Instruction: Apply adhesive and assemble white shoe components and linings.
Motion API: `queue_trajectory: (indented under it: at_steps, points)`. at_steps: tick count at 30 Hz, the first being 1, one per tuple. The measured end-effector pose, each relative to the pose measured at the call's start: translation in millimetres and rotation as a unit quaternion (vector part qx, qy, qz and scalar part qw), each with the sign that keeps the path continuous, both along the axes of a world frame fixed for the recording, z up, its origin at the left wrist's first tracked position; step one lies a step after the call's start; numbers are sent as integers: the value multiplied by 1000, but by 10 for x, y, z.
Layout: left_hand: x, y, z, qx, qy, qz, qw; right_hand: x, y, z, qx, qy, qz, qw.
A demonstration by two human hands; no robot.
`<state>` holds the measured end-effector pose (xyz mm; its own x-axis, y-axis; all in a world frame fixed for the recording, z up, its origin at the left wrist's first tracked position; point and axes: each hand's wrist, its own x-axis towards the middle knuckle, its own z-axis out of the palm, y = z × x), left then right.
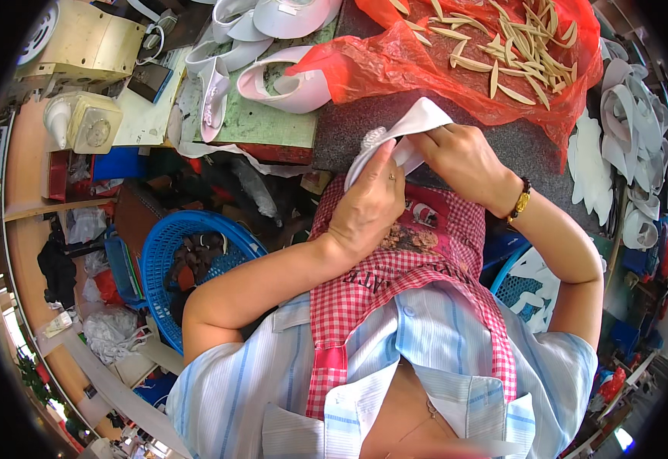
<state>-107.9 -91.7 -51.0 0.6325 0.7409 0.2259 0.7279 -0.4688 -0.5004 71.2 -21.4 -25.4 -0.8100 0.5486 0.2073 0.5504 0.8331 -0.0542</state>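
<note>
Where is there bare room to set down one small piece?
Bare grey surface lies between red bag and right hand; bare green board shows below the white uppers on it. Crowded: the bag, under cream strips, and the white pile at right.

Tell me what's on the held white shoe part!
A bumpy white decoration sits on the white shoe part, near the left hand. That hand and the right hand hide bits I can't see.
</note>
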Motion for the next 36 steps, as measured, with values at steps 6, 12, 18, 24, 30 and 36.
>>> queue_trajectory:
  at_steps: [6,12,18,24,30,36]
  points:
    - [-160,80,-76,26,-38,-83,996,78,-136,-164,31,51,21,998]
    - [-229,72,-26,-36,-146,-75,986,-33,-179,-220,36,51,11,998]
    - [-287,49,-107,-29,-150,-77,985,2,-171,-231,-7,86,-2,996]
    - [-350,51,-96,-35,-209,-141,967,-12,-141,-214,6,105,30,994]
    - [-398,81,-22,-67,-207,-151,964,-2,-161,-52,22,4,76,997]
    - [-137,121,85,-68,-84,-129,986,-2,-215,-204,-74,107,-47,990]
